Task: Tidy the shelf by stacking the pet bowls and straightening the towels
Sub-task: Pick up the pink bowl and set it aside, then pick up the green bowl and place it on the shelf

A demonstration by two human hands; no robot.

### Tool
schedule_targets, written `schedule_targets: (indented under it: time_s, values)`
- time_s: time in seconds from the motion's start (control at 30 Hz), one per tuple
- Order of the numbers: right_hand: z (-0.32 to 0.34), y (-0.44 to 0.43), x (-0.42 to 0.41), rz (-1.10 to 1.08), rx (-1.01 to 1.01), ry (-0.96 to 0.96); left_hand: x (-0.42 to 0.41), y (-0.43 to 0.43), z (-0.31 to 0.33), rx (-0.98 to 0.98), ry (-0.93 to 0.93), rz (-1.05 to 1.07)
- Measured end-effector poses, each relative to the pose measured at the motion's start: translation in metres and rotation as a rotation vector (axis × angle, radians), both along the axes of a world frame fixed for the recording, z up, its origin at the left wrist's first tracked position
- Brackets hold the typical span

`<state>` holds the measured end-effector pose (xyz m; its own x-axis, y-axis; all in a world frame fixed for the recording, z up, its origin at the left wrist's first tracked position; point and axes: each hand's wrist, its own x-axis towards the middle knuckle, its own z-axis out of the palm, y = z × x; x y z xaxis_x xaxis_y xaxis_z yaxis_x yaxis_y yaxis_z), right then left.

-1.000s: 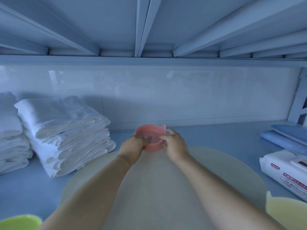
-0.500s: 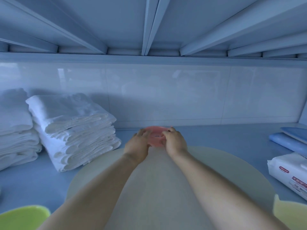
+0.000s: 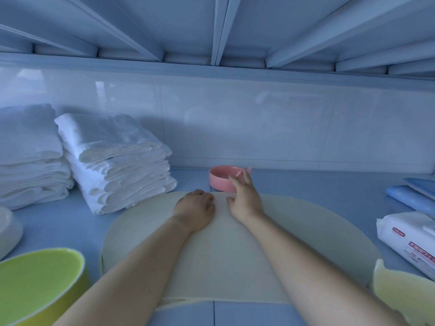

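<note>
Small round pink pet bowl, set upright on blue shelf behind round cream mat, is touched by spread fingers of right hand; left hand is rested curled and empty on mat.

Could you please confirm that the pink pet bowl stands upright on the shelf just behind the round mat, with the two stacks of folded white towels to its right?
Not quite: the head view shows the stacks of folded white towels to the left of the pink pet bowl, not to its right. The rest holds: the bowl stands upright on the shelf just behind the round mat.
</note>
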<state>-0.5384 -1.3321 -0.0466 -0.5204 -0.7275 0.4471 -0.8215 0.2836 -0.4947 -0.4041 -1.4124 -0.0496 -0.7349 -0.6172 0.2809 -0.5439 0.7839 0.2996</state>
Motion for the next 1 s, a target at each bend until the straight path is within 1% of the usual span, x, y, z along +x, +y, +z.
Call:
schedule_targets:
  time_s: [0.1,0.2,0.4,0.6,0.77,0.87,1.0]
  values:
    - [-0.003,0.008,0.007,-0.031,0.052,-0.002,0.007,0.007,0.001,0.000,0.000,0.003]
    - [-0.003,0.014,0.013,-0.033,0.084,0.040,0.016,0.016,0.003,-0.012,-0.027,0.019]
    - [0.004,0.017,0.047,0.085,0.074,0.058,0.043,0.031,0.019,-0.087,-0.169,0.060]
    - [0.018,0.022,0.085,0.247,-0.052,0.088,0.079,0.043,0.053,-0.149,-0.113,0.117]
    - [0.029,0.026,0.127,0.417,-0.096,0.145,0.132,0.049,0.074,-0.188,-0.103,0.136]
    - [0.031,0.027,0.157,0.476,-0.076,0.154,0.177,0.043,0.076,-0.157,-0.093,0.147]
    - [0.031,0.026,0.203,0.555,-0.081,0.110,0.237,0.032,0.068,-0.050,-0.049,0.141]
